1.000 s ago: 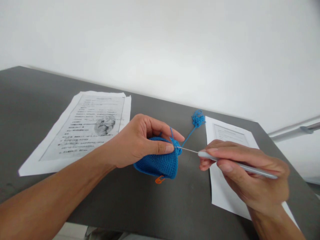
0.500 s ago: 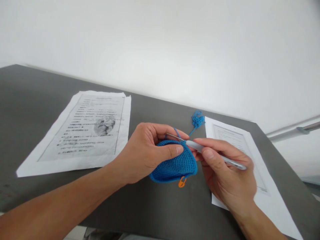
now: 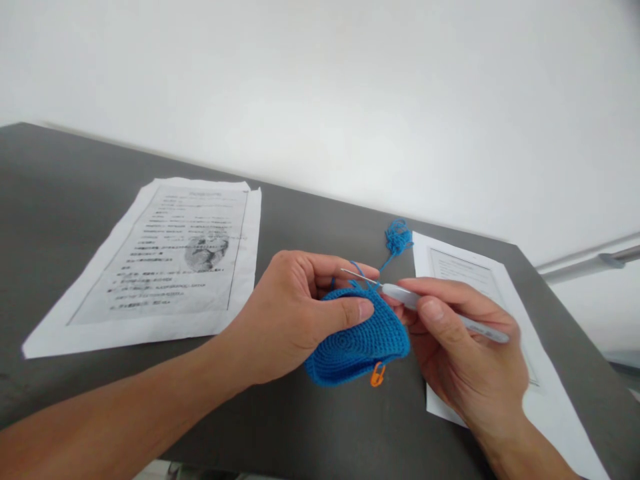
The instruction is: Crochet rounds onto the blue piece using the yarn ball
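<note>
Between the thumb and fingers of my left hand (image 3: 300,313) is a blue crochet piece (image 3: 357,343), worked in rounds. Blue yarn loops over the left index finger. An orange stitch marker (image 3: 378,375) hangs from the piece's lower edge. My right hand (image 3: 470,347) grips a crochet hook (image 3: 400,295) by its grey handle, like a pen. The thin metal shaft points left and lies at the top edge of the piece, close to the left index fingertip. Some right fingers are hidden behind the hook and the work.
A small tangle of blue yarn (image 3: 399,237) lies on the dark grey table (image 3: 310,427) behind the hands, its strand running to the work. Printed sheets lie at left (image 3: 165,253) and, partly under the right hand, at right (image 3: 545,400). A white wall rises behind.
Both hands, the crochet piece and the hook have shifted slightly right and down in view. More of the metal shaft shows, and the piece is tilted a little differently.
</note>
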A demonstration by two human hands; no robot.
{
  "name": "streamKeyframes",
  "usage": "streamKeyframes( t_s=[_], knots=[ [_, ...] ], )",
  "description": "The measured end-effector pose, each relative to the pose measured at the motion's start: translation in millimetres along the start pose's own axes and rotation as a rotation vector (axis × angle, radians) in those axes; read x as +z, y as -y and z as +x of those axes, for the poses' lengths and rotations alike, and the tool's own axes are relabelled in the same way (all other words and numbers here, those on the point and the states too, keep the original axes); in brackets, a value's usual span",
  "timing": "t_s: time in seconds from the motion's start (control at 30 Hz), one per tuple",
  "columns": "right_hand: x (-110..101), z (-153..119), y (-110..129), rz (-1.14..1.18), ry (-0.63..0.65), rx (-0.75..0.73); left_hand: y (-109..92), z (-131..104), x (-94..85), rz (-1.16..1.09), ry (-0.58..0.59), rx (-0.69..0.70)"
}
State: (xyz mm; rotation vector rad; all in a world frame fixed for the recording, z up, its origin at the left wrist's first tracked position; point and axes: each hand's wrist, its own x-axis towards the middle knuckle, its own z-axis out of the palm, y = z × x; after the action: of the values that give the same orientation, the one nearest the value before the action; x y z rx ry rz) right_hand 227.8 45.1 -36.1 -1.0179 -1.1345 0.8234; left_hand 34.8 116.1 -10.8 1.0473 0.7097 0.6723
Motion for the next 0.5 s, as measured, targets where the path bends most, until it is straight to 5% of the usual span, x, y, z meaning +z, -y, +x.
streamKeyframes(
  t_s=[0.5],
  knots=[
    [-26,9,13,-0.205,0.240,-0.228,-4,-1,1.7,0.155,-0.067,0.001]
  ],
)
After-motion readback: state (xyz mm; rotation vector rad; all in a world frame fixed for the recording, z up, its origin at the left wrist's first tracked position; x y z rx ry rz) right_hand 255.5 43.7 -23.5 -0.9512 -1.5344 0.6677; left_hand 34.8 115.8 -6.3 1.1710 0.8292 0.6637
